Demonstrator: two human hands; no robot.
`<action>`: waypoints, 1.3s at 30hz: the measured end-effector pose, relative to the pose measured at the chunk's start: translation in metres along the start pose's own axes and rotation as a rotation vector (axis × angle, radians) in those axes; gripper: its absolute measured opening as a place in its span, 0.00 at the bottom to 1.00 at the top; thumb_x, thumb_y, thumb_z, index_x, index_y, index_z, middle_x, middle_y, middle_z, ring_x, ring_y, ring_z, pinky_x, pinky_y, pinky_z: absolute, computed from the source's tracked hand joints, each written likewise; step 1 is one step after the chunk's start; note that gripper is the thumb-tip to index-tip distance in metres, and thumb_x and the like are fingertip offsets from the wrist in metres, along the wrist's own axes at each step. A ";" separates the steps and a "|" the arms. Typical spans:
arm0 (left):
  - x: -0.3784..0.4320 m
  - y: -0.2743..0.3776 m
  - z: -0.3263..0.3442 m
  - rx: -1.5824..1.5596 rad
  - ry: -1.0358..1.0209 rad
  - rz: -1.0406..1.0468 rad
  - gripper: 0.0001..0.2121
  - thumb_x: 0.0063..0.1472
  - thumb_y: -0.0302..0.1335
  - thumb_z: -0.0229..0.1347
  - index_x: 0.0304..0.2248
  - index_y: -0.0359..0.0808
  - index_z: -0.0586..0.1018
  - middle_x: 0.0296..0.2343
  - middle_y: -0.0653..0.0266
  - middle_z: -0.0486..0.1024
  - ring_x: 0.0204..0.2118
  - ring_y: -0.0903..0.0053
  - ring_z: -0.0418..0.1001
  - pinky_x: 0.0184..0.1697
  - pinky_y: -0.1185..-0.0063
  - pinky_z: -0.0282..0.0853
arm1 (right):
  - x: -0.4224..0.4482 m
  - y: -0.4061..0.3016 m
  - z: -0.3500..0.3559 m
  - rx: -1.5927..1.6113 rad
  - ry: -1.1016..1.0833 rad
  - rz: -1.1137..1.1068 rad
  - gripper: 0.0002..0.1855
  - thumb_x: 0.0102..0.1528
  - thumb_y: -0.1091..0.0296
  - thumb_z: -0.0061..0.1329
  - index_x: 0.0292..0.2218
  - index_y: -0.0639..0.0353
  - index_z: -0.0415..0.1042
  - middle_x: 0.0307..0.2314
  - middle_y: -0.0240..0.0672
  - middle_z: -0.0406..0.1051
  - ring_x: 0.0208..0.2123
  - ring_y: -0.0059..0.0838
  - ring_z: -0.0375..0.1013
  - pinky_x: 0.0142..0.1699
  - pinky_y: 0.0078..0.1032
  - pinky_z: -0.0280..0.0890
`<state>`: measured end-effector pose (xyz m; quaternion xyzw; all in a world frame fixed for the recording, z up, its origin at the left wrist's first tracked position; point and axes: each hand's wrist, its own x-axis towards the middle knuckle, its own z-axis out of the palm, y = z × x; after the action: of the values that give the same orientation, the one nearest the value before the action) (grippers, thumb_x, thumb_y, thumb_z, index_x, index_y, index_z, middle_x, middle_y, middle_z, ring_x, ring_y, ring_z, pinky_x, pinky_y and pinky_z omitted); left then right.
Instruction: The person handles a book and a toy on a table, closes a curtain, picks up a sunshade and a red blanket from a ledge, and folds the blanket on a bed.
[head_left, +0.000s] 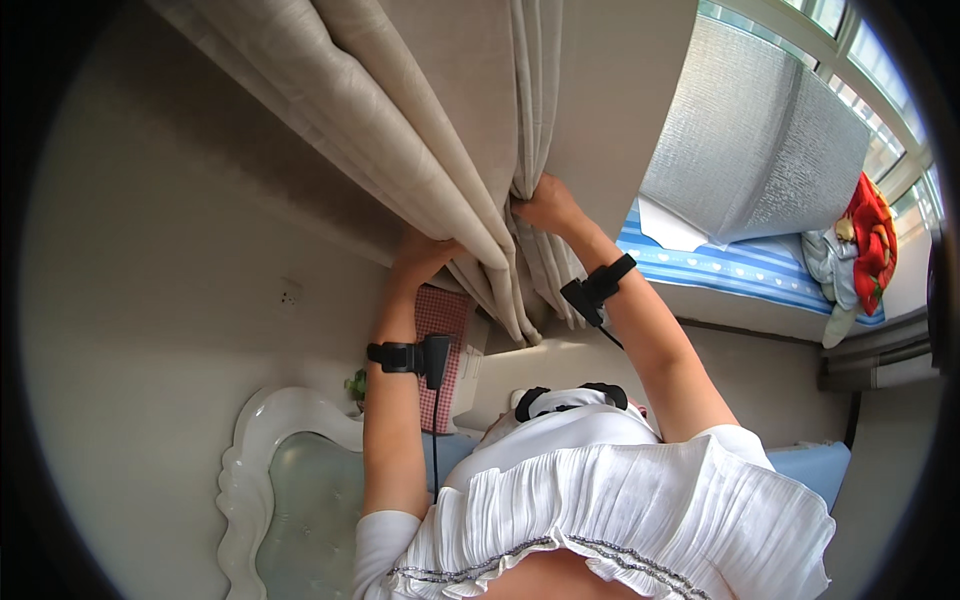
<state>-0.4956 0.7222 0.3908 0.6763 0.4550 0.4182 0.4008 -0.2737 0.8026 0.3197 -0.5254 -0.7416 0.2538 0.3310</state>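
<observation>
A long beige curtain (420, 142) hangs in thick folds before me, its hem reaching down near the floor. My left hand (425, 255) is at the curtain's left edge, with the fingers hidden behind the folds. On the right, my right hand (550, 206) is closed around a narrower gathered bunch of curtain cloth (537, 97). Below that grip the cloth spreads out again. Each forearm wears a black strap, the left strap (395, 358) and the right strap (611, 277), both with a small device and a cable.
To the right, a silvery reflective sheet (757, 135) leans by the window (877, 67) above a blue striped mat (705, 262). Red cloth (874, 247) lies at its end. A red checked cloth (439, 330) and a white carved headboard (247, 450) are at left. A wall socket (289, 292) sits nearby.
</observation>
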 end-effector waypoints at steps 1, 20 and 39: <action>-0.003 -0.006 -0.004 -0.003 0.004 -0.007 0.25 0.50 0.31 0.61 0.46 0.29 0.68 0.41 0.56 0.69 0.42 0.74 0.68 0.44 0.76 0.66 | -0.006 -0.003 -0.006 -0.032 0.122 0.062 0.35 0.42 0.56 0.54 0.48 0.62 0.58 0.38 0.51 0.67 0.40 0.50 0.67 0.42 0.39 0.64; -0.106 -0.146 -0.050 0.396 -0.174 -0.266 0.31 0.54 0.38 0.57 0.53 0.32 0.61 0.50 0.56 0.62 0.53 0.66 0.58 0.54 0.76 0.54 | -0.129 0.118 -0.051 0.219 0.115 0.504 0.30 0.44 0.60 0.53 0.47 0.63 0.64 0.39 0.46 0.69 0.40 0.38 0.70 0.45 0.29 0.65; -0.089 -0.184 0.197 -0.144 -0.189 -0.649 0.14 0.64 0.33 0.43 0.44 0.34 0.71 0.39 0.62 0.72 0.37 0.75 0.72 0.42 0.76 0.69 | -0.264 0.148 -0.098 0.886 -0.507 0.552 0.27 0.53 0.56 0.49 0.50 0.58 0.62 0.40 0.35 0.69 0.41 0.24 0.68 0.45 0.23 0.63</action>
<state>-0.3845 0.6545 0.1385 0.5021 0.5765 0.2355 0.6001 -0.0489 0.6027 0.2169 -0.4332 -0.4563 0.7349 0.2529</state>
